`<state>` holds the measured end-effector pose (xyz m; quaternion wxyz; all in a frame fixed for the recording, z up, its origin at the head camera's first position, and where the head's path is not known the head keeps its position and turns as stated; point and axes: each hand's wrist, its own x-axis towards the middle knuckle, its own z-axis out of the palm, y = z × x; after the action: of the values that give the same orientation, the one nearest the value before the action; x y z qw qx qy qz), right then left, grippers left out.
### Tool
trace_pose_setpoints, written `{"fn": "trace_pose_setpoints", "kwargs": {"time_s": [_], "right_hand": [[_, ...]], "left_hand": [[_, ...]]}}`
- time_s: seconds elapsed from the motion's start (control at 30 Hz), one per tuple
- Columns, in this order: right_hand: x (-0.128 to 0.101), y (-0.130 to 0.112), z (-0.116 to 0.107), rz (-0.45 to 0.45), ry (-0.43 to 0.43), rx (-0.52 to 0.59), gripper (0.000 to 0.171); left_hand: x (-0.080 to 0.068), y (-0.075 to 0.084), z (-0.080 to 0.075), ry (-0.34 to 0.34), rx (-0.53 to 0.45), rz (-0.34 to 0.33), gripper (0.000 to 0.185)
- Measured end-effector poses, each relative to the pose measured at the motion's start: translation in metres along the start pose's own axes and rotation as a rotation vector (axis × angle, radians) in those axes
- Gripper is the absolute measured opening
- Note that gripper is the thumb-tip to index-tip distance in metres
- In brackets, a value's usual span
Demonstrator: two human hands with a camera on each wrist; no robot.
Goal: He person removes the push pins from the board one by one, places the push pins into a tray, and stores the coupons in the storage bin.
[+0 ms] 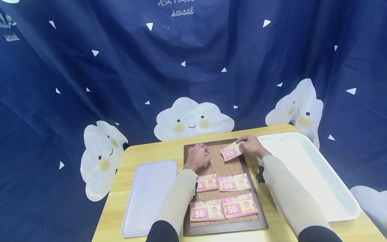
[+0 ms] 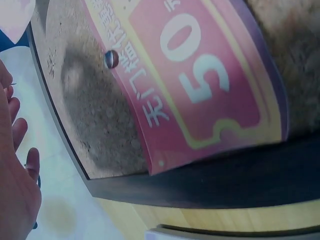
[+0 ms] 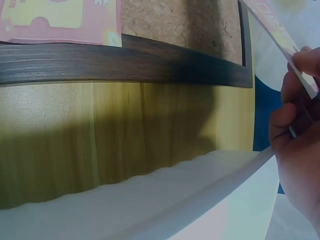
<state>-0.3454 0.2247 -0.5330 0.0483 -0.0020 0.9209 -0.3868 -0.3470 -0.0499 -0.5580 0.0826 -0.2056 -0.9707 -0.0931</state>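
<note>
**Pink coupon held over the far end of the cork board**

The right hand (image 1: 252,145) pinches a pink coupon (image 1: 231,152) by its far right edge, fingers curled on the paper. The coupon is a small rectangle with a yellow border, a large white "50" and a line of printed characters. It sits tilted over the upper right area of the cork board (image 1: 218,162), its left end lower than the held end. In the right wrist view the coupon edge (image 3: 280,35) passes between the fingertips (image 3: 305,62).

The left hand (image 1: 198,156) rests on the upper left area of the board, fingers curled under. Whether it holds anything cannot be told.

Four more coupons lie flat on the board in two rows, nearer the person. The left wrist view shows one of them (image 2: 200,80) with a round pin (image 2: 111,59) at its edge.

The board has a dark wooden frame and lies on a yellow table (image 1: 145,151). A lilac tray (image 1: 149,195) lies left of it, a white tray (image 1: 314,171) right.
</note>
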Motion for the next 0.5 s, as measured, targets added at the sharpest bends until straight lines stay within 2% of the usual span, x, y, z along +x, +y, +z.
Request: {"fn": "trace_pose_setpoints", "kwargs": {"time_s": [0.3,0.5], "right_hand": [[-0.002,0.001,-0.003,-0.021,0.046,0.012,0.025],[-0.002,0.004,-0.009,-0.048,0.094,-0.008,0.026]], "left_hand": [[-0.003,-0.005,0.002,-0.005,0.014,-0.018,0.015],[-0.005,-0.014,0.003,0.023,0.042,-0.008,0.016]]}}
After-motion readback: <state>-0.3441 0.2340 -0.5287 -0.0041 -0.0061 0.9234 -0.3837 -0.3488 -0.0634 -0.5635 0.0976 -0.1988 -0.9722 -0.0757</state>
